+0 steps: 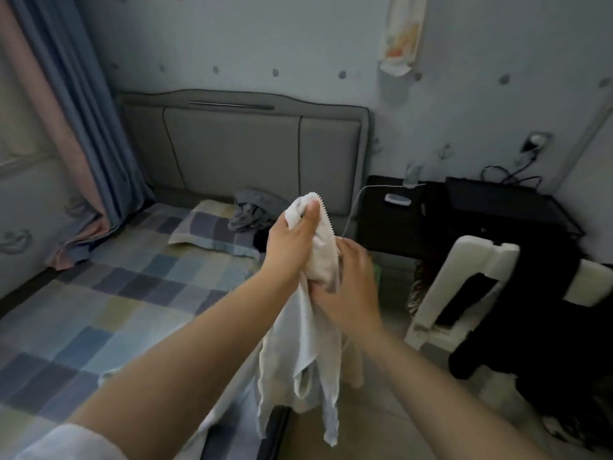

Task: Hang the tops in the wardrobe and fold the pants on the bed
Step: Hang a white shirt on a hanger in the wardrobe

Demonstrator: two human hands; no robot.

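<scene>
Far left: one curtain (83, 127), blue and pink, hanging down to the bed's edge. One bed (99, 293) under a checked cover of blue, grey and yellow squares, filling the left half. One padded grey headboard (245, 151) at its far end. One checked pillow (212, 230) below the headboard, with one crumpled grey garment (253, 210) lying at its right end, beside a dark shape too dim to identify.

Centre, near: two hands, one white garment (305, 346). The left hand (292, 244) grips the garment's bunched top, thumb pressed across the cloth, fingers curled round it. The right hand (351, 287) sits just below and to the right, its fingers wrapped into the same cloth. A zip edge (328, 220) runs between the two hands. The rest of the garment hangs loose over the bed's right edge and the floor, covering part of both.

Right: one dark bench (394, 224) beside the bed, carrying one small white device (398, 199) and a white cable. Above it, one cloth (399, 31) hangs on the wall. One wall socket (534, 142) with a plug. Near right, one white chair (464, 287) draped with black clothing (517, 327).
</scene>
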